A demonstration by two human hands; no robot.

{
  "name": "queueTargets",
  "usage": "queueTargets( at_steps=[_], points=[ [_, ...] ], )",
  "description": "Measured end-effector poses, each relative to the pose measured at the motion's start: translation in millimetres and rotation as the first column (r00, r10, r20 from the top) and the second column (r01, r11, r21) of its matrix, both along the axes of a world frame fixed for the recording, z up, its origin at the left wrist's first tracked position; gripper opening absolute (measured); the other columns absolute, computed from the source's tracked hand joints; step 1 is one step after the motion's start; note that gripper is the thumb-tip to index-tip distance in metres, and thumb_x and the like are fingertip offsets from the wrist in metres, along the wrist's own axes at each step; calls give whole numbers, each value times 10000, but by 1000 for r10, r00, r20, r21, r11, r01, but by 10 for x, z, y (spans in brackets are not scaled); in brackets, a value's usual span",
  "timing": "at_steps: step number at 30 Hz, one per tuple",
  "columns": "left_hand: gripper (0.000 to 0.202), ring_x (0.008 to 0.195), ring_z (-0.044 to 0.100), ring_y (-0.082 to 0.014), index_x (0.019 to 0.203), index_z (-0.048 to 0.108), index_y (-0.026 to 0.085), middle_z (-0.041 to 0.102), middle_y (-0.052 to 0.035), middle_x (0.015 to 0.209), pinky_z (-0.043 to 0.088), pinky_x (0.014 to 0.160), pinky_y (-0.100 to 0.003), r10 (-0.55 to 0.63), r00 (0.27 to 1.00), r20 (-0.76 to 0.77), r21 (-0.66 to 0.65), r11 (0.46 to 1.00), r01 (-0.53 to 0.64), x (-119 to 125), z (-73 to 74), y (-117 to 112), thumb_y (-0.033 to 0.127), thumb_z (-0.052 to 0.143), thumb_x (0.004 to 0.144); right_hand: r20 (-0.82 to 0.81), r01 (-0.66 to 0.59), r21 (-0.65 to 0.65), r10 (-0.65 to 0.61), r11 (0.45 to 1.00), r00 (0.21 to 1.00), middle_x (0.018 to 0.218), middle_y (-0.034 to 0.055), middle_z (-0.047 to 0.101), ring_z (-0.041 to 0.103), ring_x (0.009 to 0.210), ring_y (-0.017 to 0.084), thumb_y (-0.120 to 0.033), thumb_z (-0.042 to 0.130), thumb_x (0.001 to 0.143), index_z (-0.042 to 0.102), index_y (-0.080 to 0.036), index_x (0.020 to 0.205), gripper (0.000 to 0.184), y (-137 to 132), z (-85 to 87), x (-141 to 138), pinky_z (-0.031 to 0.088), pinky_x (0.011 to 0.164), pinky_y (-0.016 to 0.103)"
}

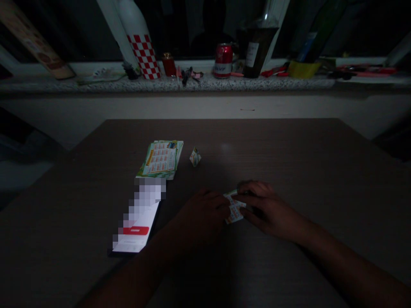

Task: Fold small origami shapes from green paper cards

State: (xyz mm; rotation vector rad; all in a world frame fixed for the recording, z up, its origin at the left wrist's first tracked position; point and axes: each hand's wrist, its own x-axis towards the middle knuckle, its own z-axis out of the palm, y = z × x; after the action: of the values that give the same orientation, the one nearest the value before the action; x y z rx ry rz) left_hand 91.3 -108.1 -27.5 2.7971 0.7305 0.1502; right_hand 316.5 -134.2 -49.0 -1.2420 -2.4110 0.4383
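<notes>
From left and right, touches paper with left hand and right hand, cannot tell whether pinching.

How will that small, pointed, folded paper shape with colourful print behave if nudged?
The folded paper shape is small and made of paper, so it's probably light and easily pushed; its pointed, angular outline suggests it may tip rather than roll.

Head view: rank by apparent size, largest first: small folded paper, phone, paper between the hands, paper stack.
1. Phone
2. Paper stack
3. Paper between left hand and right hand; visible part only, fingers cover some
4. Folded paper
</notes>
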Motion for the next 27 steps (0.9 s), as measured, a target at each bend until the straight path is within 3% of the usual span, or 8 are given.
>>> queueTargets(
  at_steps=[21,27],
  points=[
    [144,915,553,-194,950,623,181,630,-50,958,397,889,-369,21,999,46,-18,1000,-20,13,49,49,193,489,899,-5,26,-96,-26,995,1000,1097,71,579,507,1088,260,-165,619,788,624,-256,1142,366,10,24,2,372,932,440],
    [164,879,555,-192,920,619,170,629,-52,938,411,854,-363,63,995,79,-11,998,-63,60,-5,49,201,458,913,-26,22,-77,-24,997,999,1079,67,594,525,1071,260,-175,628,784,629,-270,1146,374,7,21,1,387,917,435]
  ],
)
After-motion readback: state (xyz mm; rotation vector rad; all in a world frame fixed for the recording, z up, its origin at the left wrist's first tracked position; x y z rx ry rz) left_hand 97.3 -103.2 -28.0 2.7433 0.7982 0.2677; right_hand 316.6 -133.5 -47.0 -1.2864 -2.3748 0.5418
